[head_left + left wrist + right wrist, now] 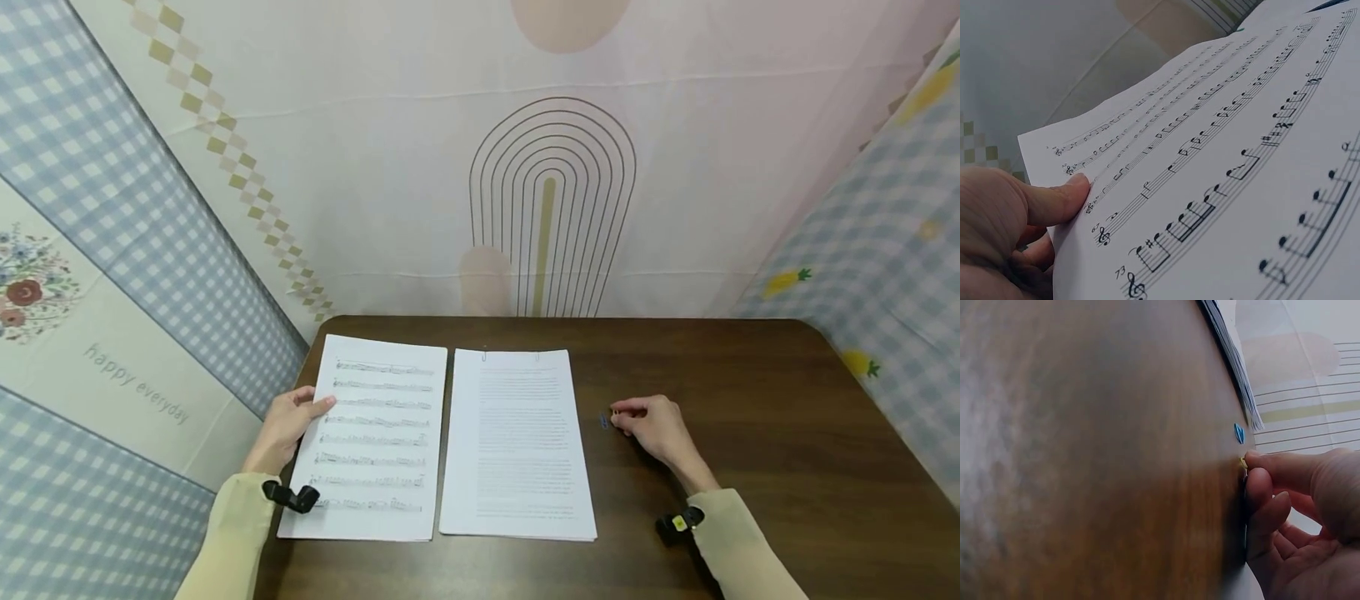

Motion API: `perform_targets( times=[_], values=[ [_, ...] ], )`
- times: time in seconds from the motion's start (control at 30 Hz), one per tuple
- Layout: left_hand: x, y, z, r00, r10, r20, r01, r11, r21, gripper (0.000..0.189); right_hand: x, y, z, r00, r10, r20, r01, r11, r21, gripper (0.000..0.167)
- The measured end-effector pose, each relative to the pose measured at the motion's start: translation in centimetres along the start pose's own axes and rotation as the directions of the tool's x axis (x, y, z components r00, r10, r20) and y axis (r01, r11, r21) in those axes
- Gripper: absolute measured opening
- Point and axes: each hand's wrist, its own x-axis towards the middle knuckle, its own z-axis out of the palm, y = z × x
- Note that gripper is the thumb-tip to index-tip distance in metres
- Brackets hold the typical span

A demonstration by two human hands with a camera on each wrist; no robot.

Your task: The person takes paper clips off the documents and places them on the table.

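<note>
Both pinch: left grip (pixel 288 423), sheet music (pixel 375 446) pointing lengthwise away; right grip (pixel 654 428), a yellow clip (pixel 1243 462).

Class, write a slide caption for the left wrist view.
Left hand pinching the edge of a page of printed music.

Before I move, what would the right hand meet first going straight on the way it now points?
The right hand would probably meet the blue clip just ahead on the table, though depth is unclear.
</note>
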Motion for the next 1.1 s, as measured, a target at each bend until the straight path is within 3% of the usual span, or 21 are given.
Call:
perform_targets(
  times=[0.37, 0.57, 0.7, 0.87, 1.1],
  values=[
    [1.1, -0.1, 0.3, 0.999, -0.015, -0.039, 0.019, 0.996, 0.092, 0.043, 0.0, 0.0, 0.3, 0.999, -0.008, -0.036, 0.008, 1.0, -0.012, 0.021],
    [1.5, 0.1, 1.0, 0.995, 0.037, -0.092, -0.019, 0.98, 0.196, 0.041, 0.0, 0.1, 0.2, 0.999, -0.018, -0.045, 0.017, 1.0, -0.013, 0.025],
    [1.4, 0.4, 1.6, 0.983, 0.114, -0.14, -0.06, 0.936, 0.346, 0.041, -0.4, 0.2, 0.0, 0.996, -0.015, -0.085, 0.015, 1.0, -0.005, 0.031],
    [1.1, 0.8, 2.2, 0.958, 0.23, -0.172, -0.12, 0.865, 0.487, 0.037, -1.4, -0.7, 0.0, 0.993, 0.037, -0.115, -0.033, 0.999, 0.039, 0.035],
    [0.7, 0.6, 2.7, 0.94, 0.251, -0.23, -0.069, 0.803, 0.591, 0.039, -2.5, -3.5, 0.7, 0.994, 0.059, -0.091, -0.049, 0.993, 0.112, 0.033]
  ],
)
